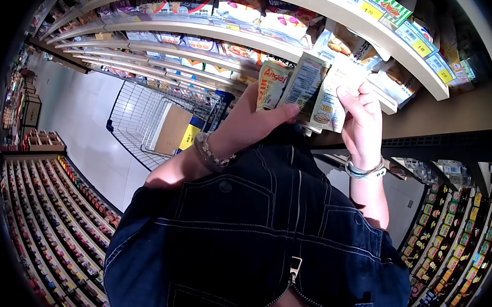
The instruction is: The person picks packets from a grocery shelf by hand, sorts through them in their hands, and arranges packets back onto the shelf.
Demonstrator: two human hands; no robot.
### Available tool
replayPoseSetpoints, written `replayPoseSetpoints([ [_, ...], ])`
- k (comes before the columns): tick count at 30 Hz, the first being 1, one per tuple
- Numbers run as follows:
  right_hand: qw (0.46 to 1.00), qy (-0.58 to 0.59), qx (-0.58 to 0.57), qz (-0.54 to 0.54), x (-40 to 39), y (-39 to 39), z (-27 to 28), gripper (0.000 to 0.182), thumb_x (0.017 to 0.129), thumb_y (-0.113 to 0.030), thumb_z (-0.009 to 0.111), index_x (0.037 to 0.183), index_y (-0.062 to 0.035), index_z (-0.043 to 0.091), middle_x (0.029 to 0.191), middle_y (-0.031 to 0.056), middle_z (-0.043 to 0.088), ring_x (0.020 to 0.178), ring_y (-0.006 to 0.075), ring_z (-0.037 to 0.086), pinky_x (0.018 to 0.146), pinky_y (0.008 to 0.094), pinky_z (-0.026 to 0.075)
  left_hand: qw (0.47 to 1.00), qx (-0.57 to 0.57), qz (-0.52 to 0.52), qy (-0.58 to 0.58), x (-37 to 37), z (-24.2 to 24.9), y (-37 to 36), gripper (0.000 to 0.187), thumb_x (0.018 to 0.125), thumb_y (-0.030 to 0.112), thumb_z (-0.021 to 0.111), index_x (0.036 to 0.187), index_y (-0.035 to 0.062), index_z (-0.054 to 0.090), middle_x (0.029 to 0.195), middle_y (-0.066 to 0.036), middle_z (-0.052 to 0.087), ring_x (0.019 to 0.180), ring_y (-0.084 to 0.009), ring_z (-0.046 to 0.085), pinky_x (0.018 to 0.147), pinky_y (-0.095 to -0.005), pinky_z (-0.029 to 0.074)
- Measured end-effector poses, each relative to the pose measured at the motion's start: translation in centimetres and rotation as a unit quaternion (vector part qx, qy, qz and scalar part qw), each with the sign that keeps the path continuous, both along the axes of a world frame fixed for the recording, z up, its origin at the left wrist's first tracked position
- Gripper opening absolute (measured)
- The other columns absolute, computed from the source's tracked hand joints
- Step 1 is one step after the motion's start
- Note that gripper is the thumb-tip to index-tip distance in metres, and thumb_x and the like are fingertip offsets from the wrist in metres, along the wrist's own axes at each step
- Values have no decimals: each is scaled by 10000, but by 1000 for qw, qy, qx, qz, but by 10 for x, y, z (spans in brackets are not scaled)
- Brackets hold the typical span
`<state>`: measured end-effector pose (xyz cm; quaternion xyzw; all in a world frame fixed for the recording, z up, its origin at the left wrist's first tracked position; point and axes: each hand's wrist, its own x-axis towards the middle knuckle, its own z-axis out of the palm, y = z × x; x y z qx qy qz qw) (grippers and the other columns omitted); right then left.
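Both hands are raised in front of the shelves, holding a fan of flat sachets between them. The left hand (248,122) has its fingers closed on the packets from below: the thumb lies across the front of the middle sachet (302,84), and the yellow sachet (271,85) (printed "Angel" in red) stands just above the knuckles, touching the middle one. The right hand (361,115) grips the pale sachet (331,99) at its right edge, fingers (354,95) curled over the front face. All three packets are upright, slightly tilted, overlapping like cards.

The sachets are thin, glossy foil or plastic film, rectangular with crimped top edges; the middle one carries dense small print. A beaded bracelet (212,151) circles the left wrist, metal bangles (363,172) the right. The person wears dark stitched denim (252,232).

Behind stand curved white shelves (377,32) with yellow price tags, stocked with similar packets. A wire shopping trolley (146,119) holding cardboard stands on the pale floor.
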<state>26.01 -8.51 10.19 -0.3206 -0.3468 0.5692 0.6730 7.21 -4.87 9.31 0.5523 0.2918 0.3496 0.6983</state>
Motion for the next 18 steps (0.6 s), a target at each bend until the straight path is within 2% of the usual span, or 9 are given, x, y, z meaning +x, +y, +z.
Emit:
replayPoseSetpoints([
  [4,1000,-22,-2,-10,12,1,4,357,791,52,487,1141,50,422,1077,131,555,965,166,556,848,276,438,998,12,-20,63,-2,8,-1,330,838,208,564,1083,1,487,946,-80,603,866,-130,582,729,-244,484],
  [6,997,-52,14,-47,20,1,6,350,791,54,487,1136,50,425,1076,138,555,953,165,560,845,274,438,998,-58,-30,18,-2,6,1,320,844,211,547,1084,8,489,955,-79,604,866,-139,584,740,-254,487],
  [9,974,-141,120,-127,30,-9,30,297,822,-9,490,1107,49,427,1079,157,548,957,186,551,863,304,423,985,-144,-83,-54,-5,-2,13,306,848,194,530,1090,13,486,998,-96,592,890,-162,585,772,-275,487],
  [10,958,-170,163,-164,27,-13,38,225,828,-18,489,1046,17,451,1002,164,584,907,206,572,811,329,451,976,-170,-107,-78,-6,-4,17,302,848,185,526,1093,13,484,1017,-105,585,902,-171,585,784,-282,487],
  [11,886,-328,297,-138,24,-14,39,196,802,-28,526,989,-7,472,946,164,601,867,218,583,757,336,466,941,-239,-171,-165,-7,2,20,288,842,122,503,1101,-1,475,1054,-132,565,940,-203,580,814,-313,484],
  [12,771,-469,419,-106,21,-15,40,170,776,-38,563,931,-31,492,891,165,618,827,229,595,704,344,482,944,-281,-110,-131,-9,-19,21,303,861,133,442,1124,-16,450,1081,-155,547,969,-232,571,816,-343,487],
  [14,627,-619,466,-79,0,-19,50,165,572,-99,647,705,-39,571,833,92,628,752,183,583,534,284,461,926,-295,-181,-150,-12,-5,24,337,878,186,400,1141,-21,432,1097,-155,537,988,-245,559,826,-356,481],
  [15,587,-649,479,-65,-2,-19,52,195,473,-140,621,637,-53,562,844,53,621,720,186,561,515,276,445,922,-302,-173,-167,-11,-1,24,399,897,279,385,1160,-20,415,1106,-153,531,1010,-242,545,841,-352,473],
  [18,549,-682,480,-56,-2,-22,43,195,483,-142,616,654,-68,560,870,43,611,736,179,545,531,281,443,902,-283,-193,-262,-8,2,20,439,898,332,401,1157,-21,429,1083,-138,549,1000,-224,549,839,-337,472],
])
